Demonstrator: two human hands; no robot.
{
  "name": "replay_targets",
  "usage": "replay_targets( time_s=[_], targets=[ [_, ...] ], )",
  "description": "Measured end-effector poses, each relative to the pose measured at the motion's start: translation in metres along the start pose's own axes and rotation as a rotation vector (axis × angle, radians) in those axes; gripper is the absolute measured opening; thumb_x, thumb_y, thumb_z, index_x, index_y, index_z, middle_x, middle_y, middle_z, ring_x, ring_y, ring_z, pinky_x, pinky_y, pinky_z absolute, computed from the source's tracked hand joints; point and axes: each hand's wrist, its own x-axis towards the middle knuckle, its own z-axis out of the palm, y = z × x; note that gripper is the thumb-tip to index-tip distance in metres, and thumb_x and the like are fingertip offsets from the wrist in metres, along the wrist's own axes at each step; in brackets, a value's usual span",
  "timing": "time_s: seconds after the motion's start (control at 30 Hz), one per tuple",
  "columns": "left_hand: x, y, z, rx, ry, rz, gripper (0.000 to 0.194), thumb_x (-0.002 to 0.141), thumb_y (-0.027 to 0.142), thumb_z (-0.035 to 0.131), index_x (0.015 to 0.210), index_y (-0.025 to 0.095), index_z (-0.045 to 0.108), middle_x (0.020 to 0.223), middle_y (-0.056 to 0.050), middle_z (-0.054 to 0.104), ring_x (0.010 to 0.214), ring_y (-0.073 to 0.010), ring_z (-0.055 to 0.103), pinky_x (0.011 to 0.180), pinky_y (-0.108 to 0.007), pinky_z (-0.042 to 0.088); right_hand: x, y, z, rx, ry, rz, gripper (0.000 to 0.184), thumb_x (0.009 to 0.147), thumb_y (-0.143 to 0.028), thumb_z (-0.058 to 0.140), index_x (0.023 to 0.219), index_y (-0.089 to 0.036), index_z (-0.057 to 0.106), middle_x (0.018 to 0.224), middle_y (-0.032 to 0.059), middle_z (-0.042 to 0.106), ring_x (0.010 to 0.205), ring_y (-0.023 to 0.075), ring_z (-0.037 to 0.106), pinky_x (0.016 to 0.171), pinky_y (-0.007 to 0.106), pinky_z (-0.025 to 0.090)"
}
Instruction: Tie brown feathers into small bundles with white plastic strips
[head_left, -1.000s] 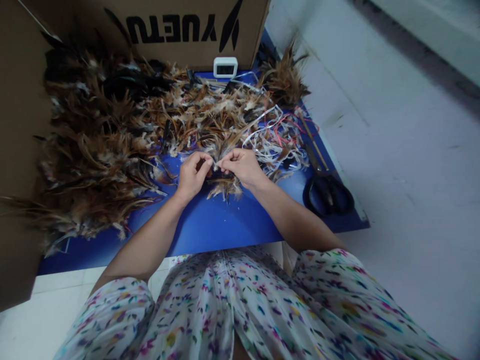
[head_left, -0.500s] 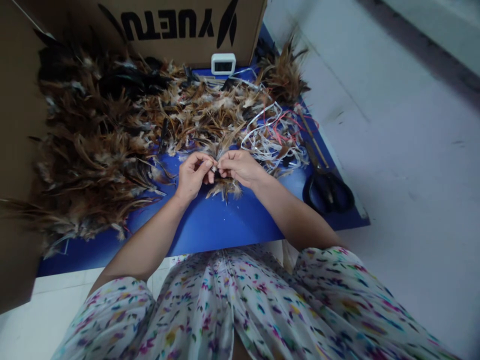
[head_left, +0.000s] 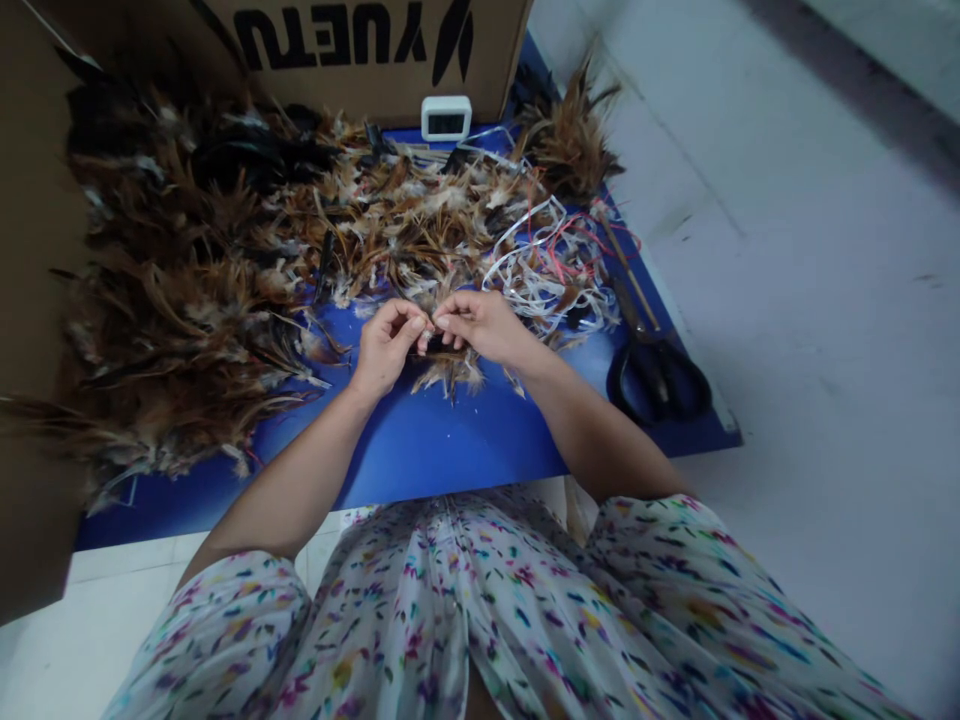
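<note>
Left hand [head_left: 384, 350] found with fingers pinched on a small pale feather tuft [head_left: 428, 334] over the blue counter [head_left: 450, 450], its long axis indeterminable, right hand [head_left: 484, 328] just to its right, grip unconfirmed, with loose feathers [head_left: 451, 374] lying nearer the person.

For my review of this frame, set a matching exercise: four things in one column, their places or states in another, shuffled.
1. White rectangular device with a dark screen
2. Black-handled metal scissors
3. Thin white strips
4. Bare left hand

A. Tangled with pinkish-red strands
B. Fingertips close to the right hand
C. Before the brown cardboard box
D. Near the blue tabletop's right edge

Pairs: 1-C, 2-D, 3-A, 4-B
</note>
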Motion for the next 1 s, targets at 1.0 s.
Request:
replay_targets(
  time_s=[1.0],
  targets=[
    [0.002, 0.002, 0.002, -0.068, -0.026, -0.156, 0.054, 0.061, 0.056, 0.091, 0.081, 0.021, 0.056, 0.064, 0.005, 0.063, 0.049, -0.0092, 0.058, 0.055, -0.026, 0.051, -0.011, -0.013, -0.009, -0.4, 0.091, -0.257, 0.006, 0.085, -0.02, 0.067, 0.08, -0.02, 0.071, 0.071, -0.003, 0.068, 0.066, 0.0116, 0.055, 0.069, 0.027, 0.041]
  ],
)
